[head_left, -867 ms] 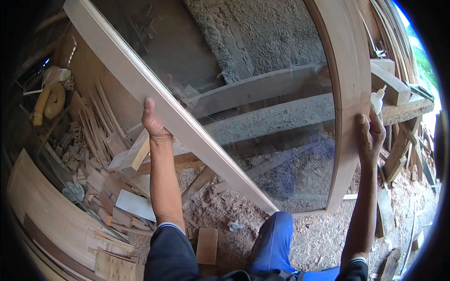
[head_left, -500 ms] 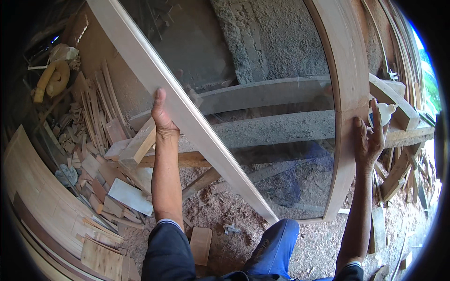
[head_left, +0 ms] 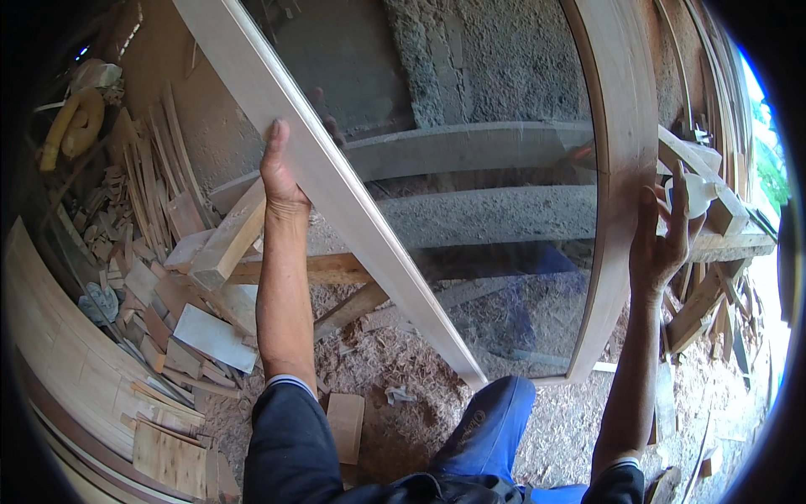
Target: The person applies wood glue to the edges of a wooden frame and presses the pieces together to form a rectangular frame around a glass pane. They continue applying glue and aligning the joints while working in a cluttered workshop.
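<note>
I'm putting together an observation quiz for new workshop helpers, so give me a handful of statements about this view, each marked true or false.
1. The left hand touches the wooden frame. True.
2. The right hand is empty. False: it holds a white bottle.
3. The opening in the wooden frame has nothing in it. False: a glass pane fills it.
4. Wood shavings lie on the floor. True.
5. Everything at the far left is wooden. False: a curled yellow tube is there too.
</note>
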Demonstrator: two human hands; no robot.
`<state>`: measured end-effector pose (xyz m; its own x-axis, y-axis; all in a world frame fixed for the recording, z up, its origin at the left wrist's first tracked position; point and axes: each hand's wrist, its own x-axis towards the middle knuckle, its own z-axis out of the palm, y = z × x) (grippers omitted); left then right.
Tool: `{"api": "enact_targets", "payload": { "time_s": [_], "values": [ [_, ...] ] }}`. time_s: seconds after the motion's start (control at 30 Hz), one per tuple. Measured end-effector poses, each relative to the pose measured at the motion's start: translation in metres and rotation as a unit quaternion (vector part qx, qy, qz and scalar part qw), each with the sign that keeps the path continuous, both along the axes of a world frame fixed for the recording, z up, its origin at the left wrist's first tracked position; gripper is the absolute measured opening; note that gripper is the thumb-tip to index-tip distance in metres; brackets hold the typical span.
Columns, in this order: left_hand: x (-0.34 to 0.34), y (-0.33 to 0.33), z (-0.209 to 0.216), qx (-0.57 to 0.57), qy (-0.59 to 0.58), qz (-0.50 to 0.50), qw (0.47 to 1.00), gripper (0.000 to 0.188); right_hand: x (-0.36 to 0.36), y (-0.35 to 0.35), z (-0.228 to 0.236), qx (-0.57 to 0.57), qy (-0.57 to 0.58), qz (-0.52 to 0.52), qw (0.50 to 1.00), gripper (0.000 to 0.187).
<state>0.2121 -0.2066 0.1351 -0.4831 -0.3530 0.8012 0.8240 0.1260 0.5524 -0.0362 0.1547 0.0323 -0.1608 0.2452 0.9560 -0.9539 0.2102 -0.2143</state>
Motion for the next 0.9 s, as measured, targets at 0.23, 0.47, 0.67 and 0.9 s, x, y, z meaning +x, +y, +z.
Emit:
{"api": "enact_targets", "payload": {
  "time_s": [0.23, 0.47, 0.67, 0.9],
  "values": [
    [-0.002, -0.011, -0.003, 0.021, -0.002, -0.041, 0.999, 0.070, 0.018, 0.002, 0.006, 0.027, 0.019, -0.097, 0.995, 0.036],
    [-0.002, -0.006, -0.003, 0.004, 0.018, -0.034, 0.999, 0.072, 0.061, -0.003, 0.030, 0.075, 0.122, 0.183, 0.973, 0.043],
    [0.002, -0.002, -0.001, -0.002, -0.026, -0.026, 0.999, 0.080, 0.110, -0.051, 0.057, 0.149, 0.037, 0.363, 0.919, 0.051],
    [0.005, 0.001, 0.000, 0.012, -0.034, -0.046, 0.998, 0.074, 0.140, -0.098, 0.133, 0.225, 0.007, 0.387, 0.894, 0.033]
  ]
}}
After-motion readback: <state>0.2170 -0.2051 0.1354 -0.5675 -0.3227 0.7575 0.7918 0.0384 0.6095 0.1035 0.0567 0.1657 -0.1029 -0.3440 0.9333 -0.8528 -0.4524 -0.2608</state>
